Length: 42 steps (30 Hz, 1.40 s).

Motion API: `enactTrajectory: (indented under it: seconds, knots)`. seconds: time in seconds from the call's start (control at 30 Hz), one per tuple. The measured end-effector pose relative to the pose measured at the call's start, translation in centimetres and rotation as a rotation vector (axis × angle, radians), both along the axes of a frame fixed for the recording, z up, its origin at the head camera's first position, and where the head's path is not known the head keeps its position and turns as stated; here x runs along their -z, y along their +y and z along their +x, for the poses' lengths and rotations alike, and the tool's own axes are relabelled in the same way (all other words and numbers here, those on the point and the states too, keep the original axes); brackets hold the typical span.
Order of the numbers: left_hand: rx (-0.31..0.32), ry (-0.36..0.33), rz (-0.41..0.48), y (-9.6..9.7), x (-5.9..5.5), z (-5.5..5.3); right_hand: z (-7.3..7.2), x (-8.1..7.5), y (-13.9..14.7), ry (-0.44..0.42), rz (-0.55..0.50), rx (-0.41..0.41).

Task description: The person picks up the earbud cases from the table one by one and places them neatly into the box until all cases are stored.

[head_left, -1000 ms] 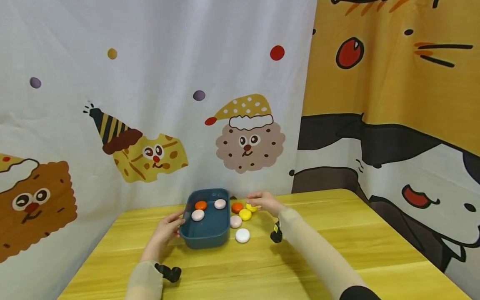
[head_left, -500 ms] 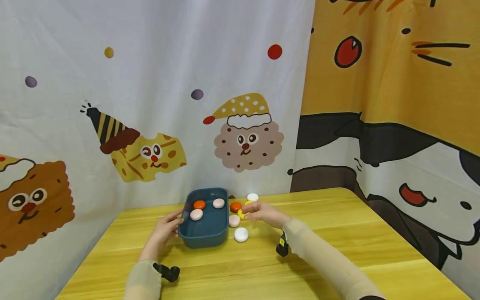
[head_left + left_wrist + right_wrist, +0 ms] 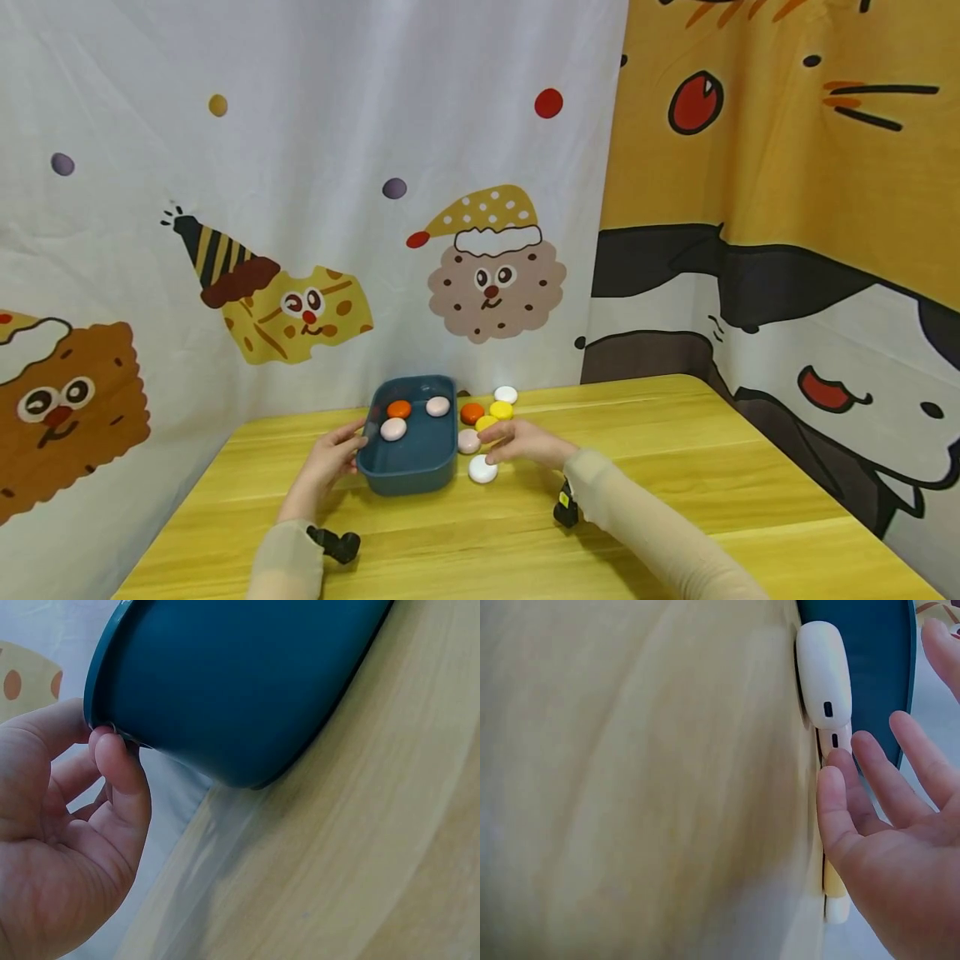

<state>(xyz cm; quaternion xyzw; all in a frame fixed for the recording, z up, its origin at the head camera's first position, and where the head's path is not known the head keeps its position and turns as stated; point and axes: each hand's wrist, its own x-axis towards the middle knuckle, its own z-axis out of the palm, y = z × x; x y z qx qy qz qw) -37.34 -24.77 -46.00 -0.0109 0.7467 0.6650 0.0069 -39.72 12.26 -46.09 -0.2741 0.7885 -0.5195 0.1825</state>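
Note:
My left hand (image 3: 335, 454) grips the left rim of a dark blue plastic bin (image 3: 408, 483); in the left wrist view its fingertips pinch the bin's edge. Inside lie an orange disc (image 3: 399, 409) and two pale pink discs (image 3: 393, 429). To the right of the bin my right hand (image 3: 531, 443) hovers with fingers spread, holding nothing. Its fingertips are right by a white pebble-shaped disc (image 3: 483, 469), which shows a small dark slot in the right wrist view. A pink disc (image 3: 468, 442) and a partly covered yellow disc (image 3: 486, 423) lie beside those fingers.
Behind the right hand are another yellow disc (image 3: 501, 410), an orange disc (image 3: 472, 413) and a white disc (image 3: 506, 395). All rest on a yellow wood-grain table (image 3: 420, 550). A cartoon-printed curtain (image 3: 315, 150) hangs at the table's back edge.
My right hand has come toward the front, from the back white disc past the yellow discs to the front white disc. The back white and yellow discs are now uncovered. The left hand stays on the bin.

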Motion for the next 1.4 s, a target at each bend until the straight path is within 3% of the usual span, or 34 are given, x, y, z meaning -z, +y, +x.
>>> enactTrajectory:
  seconds: [0.27, 0.83, 1.03, 1.4]
  knots:
    - [0.0, 0.0, 0.004, 0.0, 0.2, 0.0, 0.2, 0.2, -0.7, 0.04, 0.062, -0.051]
    - [-0.003, -0.008, 0.027, 0.0, 0.1, -0.2, 0.2, 0.2, -1.3, 0.074, 0.15, -0.046]
    - [0.003, -0.008, 0.019, 0.0, 0.0, -0.2, 0.2, 0.2, -1.4, 0.047, 0.153, -0.074]
    - [0.005, -0.007, 0.009, 0.0, -0.1, 0.0, 0.3, 0.0, -1.5, 0.083, 0.182, -0.091]
